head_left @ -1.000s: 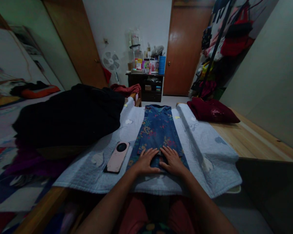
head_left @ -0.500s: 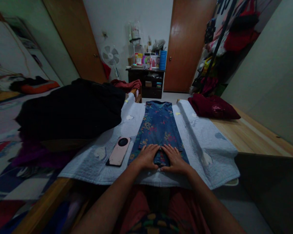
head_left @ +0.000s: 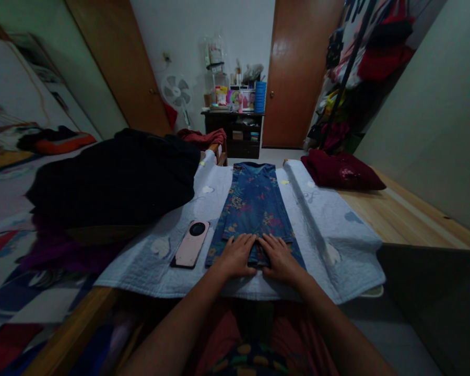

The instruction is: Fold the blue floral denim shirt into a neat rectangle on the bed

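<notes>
A blue floral denim garment (head_left: 254,201) lies folded lengthwise on a pale quilted cloth (head_left: 332,219). Its near end is under my palms. My left hand (head_left: 238,256) rests flat on the left part of that end, thumb pointing inward. On the right part lies my right hand (head_left: 279,258), its fingers also spread flat. The fingertips of both hands nearly meet at the middle. Left of the garment, a pink phone (head_left: 191,245) with a round black camera ring lies face down on the cloth.
A large black garment pile (head_left: 113,177) stands at the left, with purple fabric (head_left: 70,243) below it. A folded maroon garment (head_left: 340,171) sits at the right on a wooden surface (head_left: 407,216). Farther back are a fan (head_left: 177,91) and a dark cabinet (head_left: 233,136).
My thumbs are slightly farther apart, and my right hand has shifted a little on the garment. The garment and phone have stayed in place.
</notes>
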Available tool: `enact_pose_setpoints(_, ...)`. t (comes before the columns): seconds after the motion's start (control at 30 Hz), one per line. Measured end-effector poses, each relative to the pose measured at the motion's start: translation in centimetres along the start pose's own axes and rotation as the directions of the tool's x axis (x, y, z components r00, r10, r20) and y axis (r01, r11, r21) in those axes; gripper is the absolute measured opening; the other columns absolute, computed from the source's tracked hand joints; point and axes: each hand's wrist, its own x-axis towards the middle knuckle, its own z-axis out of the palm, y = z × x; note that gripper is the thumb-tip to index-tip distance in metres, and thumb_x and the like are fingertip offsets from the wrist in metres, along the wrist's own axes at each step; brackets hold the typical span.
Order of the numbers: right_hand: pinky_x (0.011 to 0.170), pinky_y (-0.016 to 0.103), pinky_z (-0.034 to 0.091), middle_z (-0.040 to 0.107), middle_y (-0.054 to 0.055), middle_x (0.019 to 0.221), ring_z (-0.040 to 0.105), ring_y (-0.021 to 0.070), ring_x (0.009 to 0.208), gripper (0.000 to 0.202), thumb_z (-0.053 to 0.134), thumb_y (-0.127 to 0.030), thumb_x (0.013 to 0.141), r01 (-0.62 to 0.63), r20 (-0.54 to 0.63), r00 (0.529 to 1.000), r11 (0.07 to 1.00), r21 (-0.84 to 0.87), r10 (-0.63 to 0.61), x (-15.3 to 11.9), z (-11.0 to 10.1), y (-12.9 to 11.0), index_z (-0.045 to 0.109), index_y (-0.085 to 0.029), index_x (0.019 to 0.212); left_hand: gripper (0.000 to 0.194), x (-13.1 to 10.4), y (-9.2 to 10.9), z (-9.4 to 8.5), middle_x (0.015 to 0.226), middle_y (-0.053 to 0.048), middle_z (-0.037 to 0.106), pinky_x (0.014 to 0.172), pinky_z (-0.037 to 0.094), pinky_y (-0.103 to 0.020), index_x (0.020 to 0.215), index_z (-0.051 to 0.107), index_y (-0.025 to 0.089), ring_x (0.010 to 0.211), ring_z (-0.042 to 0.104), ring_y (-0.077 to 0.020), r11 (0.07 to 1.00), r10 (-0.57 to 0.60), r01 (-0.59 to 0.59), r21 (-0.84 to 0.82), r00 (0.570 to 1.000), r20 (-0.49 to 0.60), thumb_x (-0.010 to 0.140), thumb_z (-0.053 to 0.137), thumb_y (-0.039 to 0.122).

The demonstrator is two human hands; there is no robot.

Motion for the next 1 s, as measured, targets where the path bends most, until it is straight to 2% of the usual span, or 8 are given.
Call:
enact_pose_setpoints(0.17,0.114,0.053,0.021,0.034,0.018,0.153,0.029,0.0327,0.141,0.088,0.058,-0.023,0.068,0.039,-0.029,0.999,0.999,-0.027,-0.040,0.4,0.0,0.0,0.029,-0.014,0.151,0.093,0.2,0.4,0.5,0.150,-0.012,0.039,0.114,0.024,-0.051,0.146,0.029,0.023,0.139,0.032,-0.0309,0.999,-0.022,0.024,0.029,0.998,-0.054,0.068,0.072,0.050)
enact_pose_setpoints(0.3,0.110,0.045,0.032,0.048,0.016,0.144,0.044,0.0285,0.132,0.077,0.055,-0.020,0.071,0.085,-0.090,0.992,0.996,0.005,-0.085,1.0,-0.7,0.5,0.038,-0.012,0.145,0.091,0.3,0.7,0.5,0.146,-0.011,0.044,0.112,0.029,-0.050,0.142,0.035,0.022,0.135,0.038,-0.0308,0.999,-0.024,0.026,0.027,0.995,-0.096,0.066,0.075,0.049)
enact_pose_setpoints(0.4,0.101,0.038,0.041,0.059,0.016,0.133,0.056,0.0262,0.119,0.066,0.053,-0.020,0.075,0.054,-0.097,0.994,0.998,0.022,-0.052,1.5,-1.6,0.6,0.045,-0.012,0.139,0.081,0.5,0.7,0.5,0.142,-0.011,0.049,0.111,0.033,-0.046,0.139,0.039,0.020,0.132,0.042,-0.0297,1.000,-0.024,0.026,0.016,0.993,-0.114,0.069,0.075,0.043)
enact_pose_setpoints(0.5,0.094,0.034,0.045,0.064,0.015,0.125,0.063,0.0252,0.109,0.057,0.052,-0.021,0.079,0.004,-0.072,0.997,1.000,0.015,-0.003,1.9,-2.3,0.6,0.049,-0.012,0.136,0.063,1.0,0.5,0.5,0.138,-0.011,0.054,0.109,0.037,-0.041,0.135,0.044,0.019,0.129,0.047,-0.0266,1.000,-0.013,0.014,0.006,0.992,-0.127,0.077,0.067,0.028)
enact_pose_setpoints(0.67,0.094,0.032,0.044,0.067,0.012,0.118,0.063,0.0241,0.108,0.045,0.055,-0.022,0.079,0.026,-0.062,0.998,1.000,0.003,-0.026,1.9,-2.4,0.4,0.058,-0.015,0.124,0.052,1.7,0.1,0.1,0.133,-0.009,0.060,0.106,0.042,-0.037,0.131,0.052,0.018,0.123,0.055,-0.0241,0.998,-0.056,0.052,-0.040,0.993,-0.106,0.080,0.057,0.012)
enact_pose_setpoints(0.77,0.096,0.032,0.042,0.066,0.012,0.120,0.060,0.0246,0.111,0.049,0.063,-0.026,0.076,0.048,-0.075,0.996,0.999,0.000,-0.048,1.7,-2.2,0.2,0.057,-0.016,0.124,0.053,1.8,-0.1,-0.2,0.134,-0.007,0.060,0.107,0.041,-0.036,0.132,0.054,0.020,0.124,0.055,-0.0227,0.993,-0.086,0.077,-0.087,0.991,-0.104,0.080,0.053,0.008)
enact_pose_setpoints(0.83,0.098,0.033,0.041,0.064,0.011,0.122,0.058,0.0239,0.114,0.052,0.064,-0.023,0.076,0.039,-0.084,0.996,0.999,-0.006,-0.039,1.7,-2.0,0.0,0.055,-0.017,0.127,0.056,1.7,-0.2,-0.3,0.136,-0.007,0.059,0.109,0.039,-0.035,0.132,0.055,0.020,0.125,0.054,-0.0218,0.992,-0.080,0.068,-0.111,0.991,-0.109,0.079,0.052,0.005)
enact_pose_setpoints(1.0,0.098,0.032,0.040,0.064,0.010,0.125,0.058,0.0216,0.114,0.042,0.050,-0.013,0.086,0.009,-0.088,0.996,0.999,-0.034,-0.012,1.7,-1.8,-0.2,0.057,-0.019,0.127,0.064,1.4,-1.1,0.4,0.141,-0.007,0.054,0.114,0.035,-0.035,0.137,0.051,0.018,0.131,0.049,-0.0207,0.991,-0.038,0.024,-0.135,0.993,-0.108,0.075,0.052,0.001)
